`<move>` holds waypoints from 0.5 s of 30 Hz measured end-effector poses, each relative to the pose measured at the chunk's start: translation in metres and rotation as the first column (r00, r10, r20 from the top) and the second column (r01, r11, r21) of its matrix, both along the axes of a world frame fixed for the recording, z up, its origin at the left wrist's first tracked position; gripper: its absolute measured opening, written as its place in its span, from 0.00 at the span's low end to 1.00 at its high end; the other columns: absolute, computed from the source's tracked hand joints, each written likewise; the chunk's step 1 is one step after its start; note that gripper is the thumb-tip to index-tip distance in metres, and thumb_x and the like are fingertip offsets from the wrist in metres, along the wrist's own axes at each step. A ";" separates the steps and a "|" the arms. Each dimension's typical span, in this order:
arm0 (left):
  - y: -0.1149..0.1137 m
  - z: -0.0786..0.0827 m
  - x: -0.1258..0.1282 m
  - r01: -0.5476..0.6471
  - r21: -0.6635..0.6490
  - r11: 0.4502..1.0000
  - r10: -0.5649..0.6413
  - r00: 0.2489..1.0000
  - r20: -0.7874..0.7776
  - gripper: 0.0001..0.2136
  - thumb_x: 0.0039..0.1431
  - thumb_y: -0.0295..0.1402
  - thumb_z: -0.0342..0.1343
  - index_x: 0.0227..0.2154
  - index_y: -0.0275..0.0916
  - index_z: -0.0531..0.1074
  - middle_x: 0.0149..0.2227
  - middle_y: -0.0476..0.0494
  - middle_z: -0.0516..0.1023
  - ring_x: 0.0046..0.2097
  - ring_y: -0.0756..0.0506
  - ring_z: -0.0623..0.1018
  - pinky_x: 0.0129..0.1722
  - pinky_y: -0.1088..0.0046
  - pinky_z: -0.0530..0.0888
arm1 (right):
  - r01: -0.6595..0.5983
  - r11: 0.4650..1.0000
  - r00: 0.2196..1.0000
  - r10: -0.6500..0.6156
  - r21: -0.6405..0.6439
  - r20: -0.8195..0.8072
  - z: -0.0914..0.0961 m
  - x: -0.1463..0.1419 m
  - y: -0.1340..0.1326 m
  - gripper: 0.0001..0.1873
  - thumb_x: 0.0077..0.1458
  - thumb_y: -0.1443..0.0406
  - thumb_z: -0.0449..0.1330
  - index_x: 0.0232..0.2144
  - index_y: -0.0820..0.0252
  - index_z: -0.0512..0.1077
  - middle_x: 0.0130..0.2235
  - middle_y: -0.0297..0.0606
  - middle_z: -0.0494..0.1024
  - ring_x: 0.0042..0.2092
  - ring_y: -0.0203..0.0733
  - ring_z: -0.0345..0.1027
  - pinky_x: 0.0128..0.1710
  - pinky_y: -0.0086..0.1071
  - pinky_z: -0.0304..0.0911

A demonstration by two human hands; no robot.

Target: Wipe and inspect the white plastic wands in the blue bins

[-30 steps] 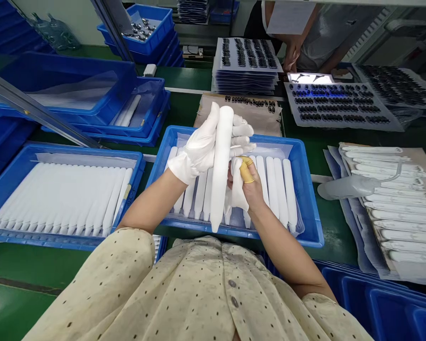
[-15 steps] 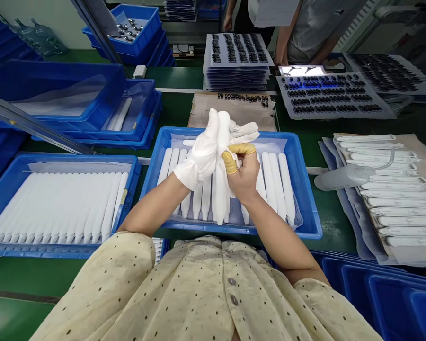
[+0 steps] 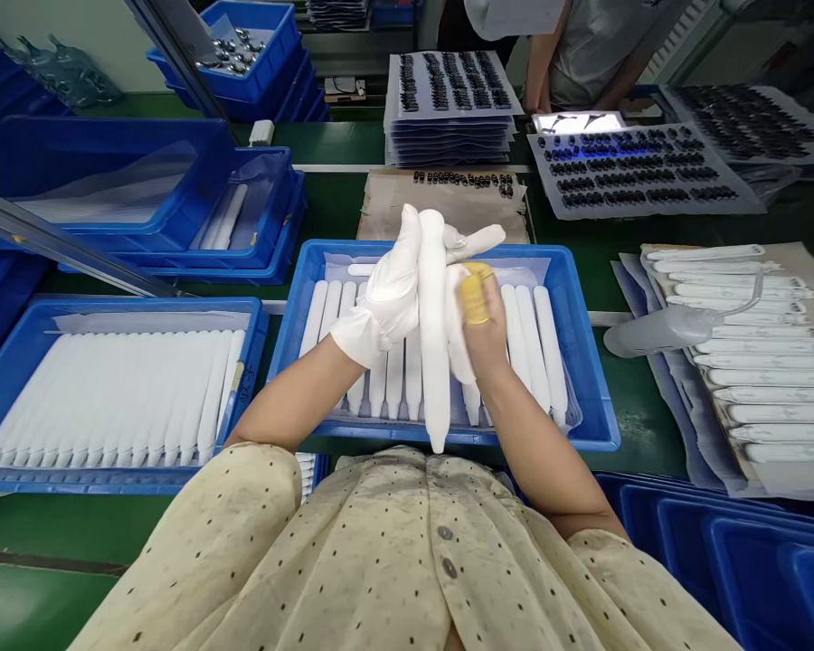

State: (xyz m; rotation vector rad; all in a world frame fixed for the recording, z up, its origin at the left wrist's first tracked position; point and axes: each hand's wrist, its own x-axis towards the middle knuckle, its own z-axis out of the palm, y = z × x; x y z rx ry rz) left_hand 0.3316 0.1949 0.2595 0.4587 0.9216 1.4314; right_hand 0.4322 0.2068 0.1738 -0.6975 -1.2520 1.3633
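My left hand (image 3: 393, 289), in a white glove, is wrapped round the upper part of a long white tapered rod (image 3: 434, 362) and holds it upright over the middle blue tray (image 3: 583, 362). My right hand (image 3: 481, 330), bare with a yellow finger cot, presses a white cloth (image 3: 456, 339) against the rod's right side. Several more white rods (image 3: 535, 334) lie side by side in the tray beneath both hands.
A blue tray full of white rods (image 3: 108, 398) sits at the left, with stacked blue bins (image 3: 142, 181) behind it. White rods on paper (image 3: 752, 353) lie at the right by a grey tool (image 3: 657, 330). Trays of small black parts (image 3: 624, 167) and another person (image 3: 583, 54) are beyond.
The right hand has slid the cloth along the rod, up toward its top and back down to its middle. The rod has turned slightly and its lower tip now hangs lower.
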 end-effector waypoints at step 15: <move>0.000 -0.011 0.007 0.093 -0.026 0.995 -0.095 0.994 -0.060 0.26 0.71 0.59 0.49 0.30 0.40 0.72 0.37 0.41 0.83 0.53 0.38 0.84 0.52 0.62 0.83 | 0.022 0.999 0.988 -0.028 0.041 0.155 -0.006 -0.008 -0.014 0.36 0.59 0.30 0.51 0.25 0.54 0.59 0.26 0.32 0.67 0.31 0.38 0.63 0.32 0.34 0.63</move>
